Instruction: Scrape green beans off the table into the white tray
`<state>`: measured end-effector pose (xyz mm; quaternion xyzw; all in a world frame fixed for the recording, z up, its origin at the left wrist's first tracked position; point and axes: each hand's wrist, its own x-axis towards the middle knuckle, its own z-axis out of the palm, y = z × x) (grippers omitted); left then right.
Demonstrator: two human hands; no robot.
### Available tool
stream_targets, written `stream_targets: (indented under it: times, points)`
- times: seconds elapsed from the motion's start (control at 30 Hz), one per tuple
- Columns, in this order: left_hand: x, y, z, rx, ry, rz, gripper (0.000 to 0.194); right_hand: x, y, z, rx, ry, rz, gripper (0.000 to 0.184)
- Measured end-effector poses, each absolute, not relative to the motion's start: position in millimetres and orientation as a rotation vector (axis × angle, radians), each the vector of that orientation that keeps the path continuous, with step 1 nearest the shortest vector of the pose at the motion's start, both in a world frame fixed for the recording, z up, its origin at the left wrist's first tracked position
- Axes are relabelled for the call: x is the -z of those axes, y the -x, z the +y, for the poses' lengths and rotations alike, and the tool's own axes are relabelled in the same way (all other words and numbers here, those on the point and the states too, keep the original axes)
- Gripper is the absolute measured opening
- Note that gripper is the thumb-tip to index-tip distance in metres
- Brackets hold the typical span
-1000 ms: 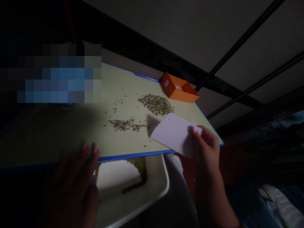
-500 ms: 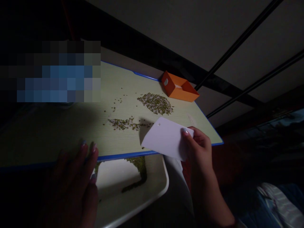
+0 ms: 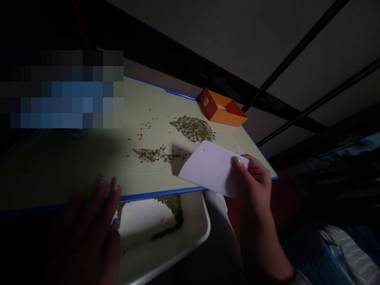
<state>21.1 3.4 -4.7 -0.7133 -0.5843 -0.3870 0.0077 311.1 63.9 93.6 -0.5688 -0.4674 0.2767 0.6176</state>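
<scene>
My right hand (image 3: 254, 183) pinches a white plastic scraper card (image 3: 209, 167) and holds it over the near right part of a pale table top with a blue rim (image 3: 154, 194). Small green beans lie in a heap (image 3: 192, 128) and in a thinner streak (image 3: 152, 154) just left of the card. My left hand (image 3: 89, 229) lies flat in shadow at the table's near edge, fingers stretched out, holding nothing. Below that edge sits a white tray (image 3: 190, 241) with green beans (image 3: 173, 206) piled along its far side.
An orange open box (image 3: 222, 111) stands at the table's far right corner. A blurred blue patch covers the far left. Dark bars run across a grey floor beyond the table. Striped fabric (image 3: 341, 245) shows at the lower right.
My right hand slid the white card leftward along the table, then drew it back a little to the right. My left hand has stayed at the near edge.
</scene>
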Motion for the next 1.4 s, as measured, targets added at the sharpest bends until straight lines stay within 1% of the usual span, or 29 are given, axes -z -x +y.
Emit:
stream_targets:
  times: [0.13,0.27,0.5,0.8,1.1,1.4]
  points:
    - [5.8,-20.4,4.2,1.223,2.238,-1.806,0.072,-92.1,-331.1,78.9,-0.414,1.364,-0.998,0.033]
    - [5.4,-21.0,5.9,1.247,2.258,-1.819,0.073,-87.7,-345.7,94.8,-0.349,1.43,-1.004,0.036]
    - [5.1,-21.5,7.2,1.266,2.257,-1.785,0.072,-80.7,-344.1,113.6,-0.456,1.436,-1.051,0.036]
    - [9.3,-18.9,6.9,1.249,2.262,-1.787,0.071,-83.8,-340.1,131.6,-0.656,1.36,-1.145,0.035]
    - [11.1,-18.2,4.5,1.261,2.284,-1.822,0.071,-87.0,-345.9,133.0,-0.748,1.396,-1.192,0.034]
    - [9.9,-17.7,6.0,1.264,2.258,-1.836,0.072,-84.1,-351.7,133.5,-0.806,1.321,-1.219,0.035]
